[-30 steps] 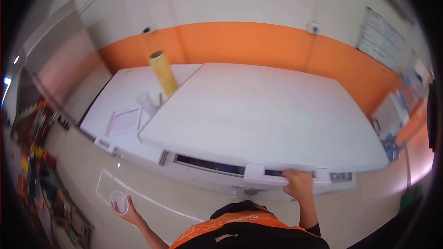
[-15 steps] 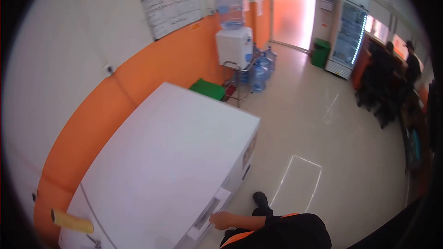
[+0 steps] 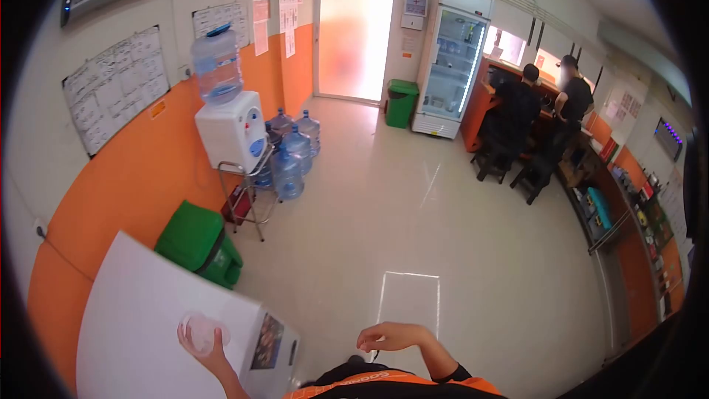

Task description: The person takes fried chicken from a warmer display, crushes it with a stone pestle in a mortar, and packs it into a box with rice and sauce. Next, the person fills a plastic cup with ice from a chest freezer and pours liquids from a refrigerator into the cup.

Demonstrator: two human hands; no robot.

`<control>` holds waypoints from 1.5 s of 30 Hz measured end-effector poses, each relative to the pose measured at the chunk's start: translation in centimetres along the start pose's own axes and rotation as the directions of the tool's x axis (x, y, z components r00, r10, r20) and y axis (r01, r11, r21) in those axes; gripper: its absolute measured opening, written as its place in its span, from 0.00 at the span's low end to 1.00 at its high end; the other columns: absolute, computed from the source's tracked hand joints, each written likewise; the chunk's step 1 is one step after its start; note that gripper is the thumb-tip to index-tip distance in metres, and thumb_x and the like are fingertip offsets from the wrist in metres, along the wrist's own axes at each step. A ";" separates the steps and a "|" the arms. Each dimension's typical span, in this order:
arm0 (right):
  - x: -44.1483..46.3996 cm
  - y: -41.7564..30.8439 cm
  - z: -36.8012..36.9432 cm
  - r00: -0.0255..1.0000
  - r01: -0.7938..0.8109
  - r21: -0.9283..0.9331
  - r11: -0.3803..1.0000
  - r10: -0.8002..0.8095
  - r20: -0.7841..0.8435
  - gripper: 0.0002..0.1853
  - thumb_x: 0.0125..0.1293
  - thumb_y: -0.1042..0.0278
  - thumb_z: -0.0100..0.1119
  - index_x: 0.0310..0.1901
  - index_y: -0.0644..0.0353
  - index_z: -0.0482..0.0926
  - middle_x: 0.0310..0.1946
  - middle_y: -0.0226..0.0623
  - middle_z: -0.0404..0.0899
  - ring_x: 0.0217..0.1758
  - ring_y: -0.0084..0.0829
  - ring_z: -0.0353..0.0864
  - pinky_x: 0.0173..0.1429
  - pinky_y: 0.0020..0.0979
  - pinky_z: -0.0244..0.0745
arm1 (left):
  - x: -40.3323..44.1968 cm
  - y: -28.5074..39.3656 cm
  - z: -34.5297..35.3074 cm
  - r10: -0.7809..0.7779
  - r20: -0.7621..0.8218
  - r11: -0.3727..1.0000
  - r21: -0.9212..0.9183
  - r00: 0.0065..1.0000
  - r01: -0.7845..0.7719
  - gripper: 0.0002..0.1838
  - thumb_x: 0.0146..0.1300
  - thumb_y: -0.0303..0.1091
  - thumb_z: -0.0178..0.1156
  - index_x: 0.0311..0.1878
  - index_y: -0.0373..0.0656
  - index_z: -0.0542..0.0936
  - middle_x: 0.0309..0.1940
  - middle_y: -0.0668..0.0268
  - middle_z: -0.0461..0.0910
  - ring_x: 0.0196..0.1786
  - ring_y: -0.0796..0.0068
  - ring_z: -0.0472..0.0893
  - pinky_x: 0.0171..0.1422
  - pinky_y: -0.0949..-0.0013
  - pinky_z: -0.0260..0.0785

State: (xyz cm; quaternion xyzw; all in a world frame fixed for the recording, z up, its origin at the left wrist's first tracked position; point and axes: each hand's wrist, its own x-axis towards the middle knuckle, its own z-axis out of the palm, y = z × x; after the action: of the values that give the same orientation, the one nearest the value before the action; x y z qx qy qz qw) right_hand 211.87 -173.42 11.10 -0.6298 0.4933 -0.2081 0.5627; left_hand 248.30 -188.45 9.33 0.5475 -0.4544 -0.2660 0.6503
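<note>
My left hand [image 3: 207, 353] is wrapped round a clear plastic cup [image 3: 199, 331], over the right end of the white chest freezer's lid [image 3: 140, 310]. My right hand [image 3: 388, 336] is raised in front of my body over the tiled floor, to the right of the freezer. Its fingers are loosely bent and apart, with nothing seen between them. A picture label [image 3: 267, 341] is on the freezer's end face.
A green bin [image 3: 193, 240] stands beyond the freezer, near a water dispenser [image 3: 233, 129] and large water bottles [image 3: 289, 170]. A glass-door fridge [image 3: 450, 63] and second green bin [image 3: 401, 103] are farther back. Two people [image 3: 509, 111] are at a counter, right.
The view has swung right, from the freezer to the room. My right hand has let go of the freezer handle. My left hand is in view again with the cup, now over the lid.
</note>
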 end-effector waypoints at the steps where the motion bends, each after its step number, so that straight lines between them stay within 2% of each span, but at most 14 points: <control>1: -2.5 -3.9 -4.0 0.989 0.148 0.032 0.988 -0.148 -0.006 0.17 0.71 0.56 0.50 0.48 0.62 0.77 0.36 0.38 0.80 0.38 0.38 0.78 0.48 0.35 0.73 | -0.1 -0.1 3.9 -0.032 0.064 0.998 -0.049 0.997 0.035 0.45 0.44 0.24 0.72 0.68 0.42 0.60 0.62 0.57 0.66 0.66 0.59 0.66 0.69 0.55 0.58; 2: -4.6 -6.5 -7.4 0.956 0.294 0.066 0.953 -0.294 -0.019 0.15 0.72 0.59 0.50 0.46 0.62 0.77 0.33 0.37 0.79 0.35 0.37 0.77 0.46 0.35 0.73 | -0.1 -0.2 7.6 -0.059 0.131 0.993 -0.095 0.990 0.072 0.45 0.45 0.24 0.72 0.68 0.42 0.60 0.62 0.57 0.66 0.66 0.59 0.65 0.70 0.56 0.58; 3: -6.3 -6.1 -10.5 0.817 0.544 0.159 0.824 -0.563 0.124 0.09 0.70 0.64 0.52 0.38 0.61 0.76 0.31 0.37 0.79 0.30 0.33 0.75 0.40 0.33 0.71 | -0.1 -0.2 11.2 -0.081 0.199 0.984 -0.137 0.977 0.110 0.45 0.45 0.24 0.71 0.68 0.43 0.60 0.62 0.58 0.66 0.66 0.59 0.65 0.70 0.56 0.58; 4: -7.4 -5.7 -13.3 0.584 0.724 0.286 0.627 -0.779 0.229 0.08 0.68 0.68 0.54 0.30 0.60 0.74 0.29 0.38 0.79 0.25 0.29 0.73 0.33 0.31 0.70 | -0.2 0.2 14.8 -0.059 0.230 0.990 -0.108 0.971 0.086 0.45 0.44 0.23 0.71 0.67 0.43 0.61 0.62 0.60 0.66 0.67 0.60 0.64 0.70 0.57 0.57; 6: -8.5 -9.5 -17.1 0.112 0.873 0.430 0.231 -0.952 0.285 0.08 0.67 0.67 0.57 0.31 0.60 0.77 0.30 0.38 0.80 0.20 0.30 0.69 0.28 0.33 0.66 | -0.2 0.1 21.4 -0.086 0.297 0.990 -0.083 0.951 0.116 0.45 0.43 0.23 0.72 0.67 0.43 0.61 0.62 0.60 0.66 0.67 0.61 0.64 0.70 0.57 0.57; 7: -8.4 -10.5 -19.1 0.018 0.872 0.458 0.172 -0.947 0.321 0.08 0.67 0.67 0.57 0.32 0.60 0.77 0.30 0.38 0.80 0.20 0.30 0.70 0.28 0.33 0.66 | 0.1 -0.4 24.7 -0.093 0.331 0.990 -0.071 0.939 0.124 0.45 0.43 0.23 0.72 0.66 0.43 0.61 0.62 0.61 0.66 0.67 0.61 0.64 0.70 0.57 0.57; 11: -4.0 -9.4 -29.5 0.170 0.908 0.301 0.291 -0.913 0.370 0.08 0.67 0.65 0.57 0.33 0.60 0.77 0.31 0.38 0.80 0.22 0.31 0.71 0.30 0.33 0.67 | 2.9 -5.7 38.5 0.031 0.403 0.985 -0.167 0.915 0.041 0.47 0.40 0.23 0.74 0.66 0.43 0.61 0.61 0.59 0.66 0.67 0.60 0.64 0.71 0.59 0.56; 14: -0.6 -8.2 -38.5 0.253 0.913 0.218 0.345 -0.898 0.360 0.09 0.67 0.64 0.57 0.34 0.61 0.77 0.32 0.39 0.80 0.23 0.32 0.71 0.31 0.33 0.67 | 5.0 -7.3 50.1 0.027 0.490 0.992 -0.122 0.871 0.037 0.48 0.40 0.24 0.75 0.66 0.44 0.61 0.60 0.58 0.66 0.65 0.61 0.65 0.70 0.60 0.58; 17: 1.7 -7.8 -47.7 0.313 0.907 0.168 0.385 -0.886 0.342 0.09 0.67 0.63 0.57 0.35 0.61 0.77 0.33 0.39 0.80 0.24 0.32 0.72 0.32 0.34 0.68 | 6.6 -6.1 61.9 -0.056 0.623 0.964 -0.170 0.780 0.205 0.49 0.40 0.26 0.77 0.66 0.44 0.60 0.59 0.59 0.67 0.64 0.62 0.66 0.68 0.60 0.59; 20: 2.7 -7.7 -56.2 0.351 0.903 0.130 0.410 -0.877 0.328 0.10 0.67 0.62 0.57 0.36 0.62 0.77 0.33 0.39 0.80 0.25 0.33 0.73 0.33 0.34 0.69 | 7.7 -3.6 73.3 -0.049 0.750 0.975 -0.108 0.660 0.196 0.47 0.43 0.27 0.75 0.67 0.44 0.60 0.60 0.57 0.66 0.65 0.62 0.65 0.69 0.61 0.60; 26: 3.8 -4.6 -73.1 0.405 0.896 0.048 0.441 -0.858 0.316 0.12 0.67 0.60 0.58 0.38 0.62 0.77 0.35 0.40 0.80 0.28 0.35 0.74 0.36 0.34 0.70 | 7.4 -4.1 95.9 0.121 0.873 0.966 -0.213 0.472 0.148 0.47 0.43 0.27 0.76 0.66 0.45 0.60 0.58 0.57 0.66 0.63 0.64 0.68 0.66 0.61 0.64; 29: 4.5 -1.8 -82.0 0.426 0.885 0.042 0.463 -0.844 0.327 0.13 0.67 0.59 0.58 0.39 0.63 0.77 0.36 0.40 0.80 0.29 0.35 0.75 0.37 0.34 0.71 | 6.4 -5.8 106.3 0.086 0.870 0.969 -0.187 0.486 0.164 0.47 0.43 0.27 0.75 0.66 0.45 0.60 0.58 0.57 0.67 0.62 0.64 0.69 0.65 0.61 0.64; 35: 6.5 1.4 -102.6 0.436 0.867 0.051 0.496 -0.802 0.408 0.15 0.67 0.58 0.58 0.41 0.64 0.77 0.38 0.40 0.80 0.31 0.37 0.76 0.39 0.35 0.72 | 7.0 -4.2 123.6 -0.129 0.796 0.926 -0.116 0.591 0.359 0.47 0.41 0.26 0.77 0.65 0.44 0.61 0.55 0.58 0.68 0.61 0.64 0.68 0.66 0.63 0.63; 45: 15.6 8.8 -133.4 0.339 0.876 0.150 0.459 -0.804 0.488 0.19 0.67 0.54 0.58 0.44 0.65 0.77 0.40 0.41 0.81 0.36 0.39 0.79 0.43 0.36 0.74 | 14.6 -10.4 148.1 -0.104 0.592 0.983 -0.061 0.799 0.173 0.47 0.42 0.26 0.76 0.65 0.42 0.60 0.57 0.57 0.67 0.62 0.61 0.67 0.67 0.61 0.61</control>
State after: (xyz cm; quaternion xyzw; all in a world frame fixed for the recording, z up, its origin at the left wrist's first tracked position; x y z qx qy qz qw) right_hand 106.15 -252.89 35.86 -0.8599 -0.0515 -0.2643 0.4336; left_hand 125.72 -273.13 1.96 0.4333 -0.5758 -0.4935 0.4869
